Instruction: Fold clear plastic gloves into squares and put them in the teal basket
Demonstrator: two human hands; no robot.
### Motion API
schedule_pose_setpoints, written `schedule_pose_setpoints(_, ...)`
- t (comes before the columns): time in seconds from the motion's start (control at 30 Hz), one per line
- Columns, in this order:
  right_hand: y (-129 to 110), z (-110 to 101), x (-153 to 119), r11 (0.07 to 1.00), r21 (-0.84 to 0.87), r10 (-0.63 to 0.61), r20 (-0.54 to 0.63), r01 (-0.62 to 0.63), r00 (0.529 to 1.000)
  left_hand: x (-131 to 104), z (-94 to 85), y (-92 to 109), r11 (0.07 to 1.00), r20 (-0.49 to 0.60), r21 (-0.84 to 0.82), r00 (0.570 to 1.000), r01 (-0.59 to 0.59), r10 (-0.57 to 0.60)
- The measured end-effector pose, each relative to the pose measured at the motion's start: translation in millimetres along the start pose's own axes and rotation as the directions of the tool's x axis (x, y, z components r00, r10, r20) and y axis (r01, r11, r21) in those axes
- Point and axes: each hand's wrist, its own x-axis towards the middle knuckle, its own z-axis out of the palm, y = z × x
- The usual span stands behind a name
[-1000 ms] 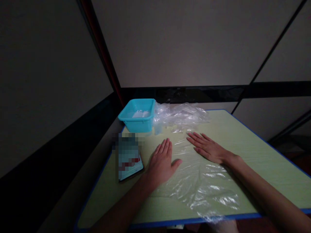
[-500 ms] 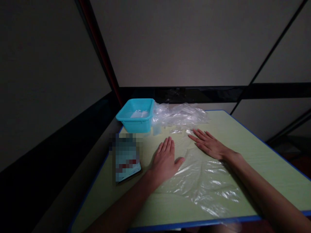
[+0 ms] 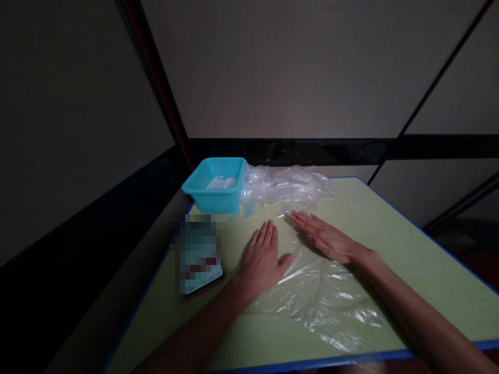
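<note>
A clear plastic bag [image 3: 323, 296] lies spread and wrinkled on the pale green table, its near end reaching over the front edge. My left hand [image 3: 263, 259] rests flat on the bag's left side, palm down, thumb stretched out to the right. Over the bag's far right part is my right hand [image 3: 325, 236], fingers straight and close together, tilted with the thumb side low. Whether its fingertips touch the film I cannot tell. Neither hand grips anything.
At the back left stands a turquoise plastic basin [image 3: 214, 192] with some clear plastic inside. Beside it lies a heap of crumpled clear plastic bags [image 3: 292, 184]. A phone-like device [image 3: 200, 259], partly blurred out, is at the left. The table [image 3: 421, 270] has a blue edge.
My right hand has shifted left and tilted, its spread fingers drawing together. My left hand stays in place on the bag.
</note>
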Motion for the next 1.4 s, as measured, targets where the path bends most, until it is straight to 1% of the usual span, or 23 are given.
schedule_pose_setpoints(0.13, -3.4, 3.1, 2.0, 0.999, 0.020, -0.034, 0.044, 0.033, 0.998, -0.1, 0.5, 0.1, 1.000, -0.003, 0.008, 1.000, 0.002, -0.002)
schedule_pose_setpoints(0.3, 0.3, 4.5, 0.3, 0.998, 0.047, -0.040, 0.061, 0.037, 0.997, 0.1, 2.8, -0.4, 1.000, -0.021, 0.013, 1.000, -0.004, 0.004)
schedule_pose_setpoints(0.4, 5.8, 7.3, -0.9, 1.000, -0.003, 0.010, 0.081, -0.009, 0.997, 0.2, 2.7, -0.8, 1.000, -0.021, 0.016, 1.000, -0.006, 0.006)
schedule_pose_setpoints(0.5, 11.6, 10.3, -3.0, 0.997, -0.059, 0.051, 0.073, -0.047, 0.996, 0.2, 1.6, -0.8, 1.000, -0.009, 0.012, 1.000, -0.006, 0.007)
schedule_pose_setpoints(0.63, 14.8, 12.4, -5.1, 0.993, -0.110, 0.043, 0.070, -0.035, 0.997, -0.2, 0.4, -0.9, 1.000, -0.004, 0.001, 1.000, -0.007, 0.007)
schedule_pose_setpoints(0.77, 14.6, 12.9, -5.3, 0.992, -0.125, 0.037, 0.068, -0.028, 0.997, -0.4, -0.6, -0.8, 1.000, -0.002, -0.003, 1.000, 0.004, -0.004)
schedule_pose_setpoints(1.03, 16.3, 14.3, -6.2, 0.987, -0.150, 0.067, 0.091, -0.053, 0.994, -2.8, -3.2, -4.2, 1.000, 0.008, 0.002, 1.000, 0.011, -0.011)
schedule_pose_setpoints(1.27, 16.5, 14.0, -6.1, 0.988, -0.144, 0.063, 0.089, -0.049, 0.994, -8.1, -2.1, -13.4, 0.999, 0.008, 0.010, 0.999, 0.050, -0.050)
schedule_pose_setpoints(1.4, 14.6, 12.5, -5.5, 0.989, -0.142, 0.058, 0.090, -0.045, 0.994, -8.6, -6.3, -16.1, 0.995, 0.032, 0.009, 0.994, 0.104, -0.104)
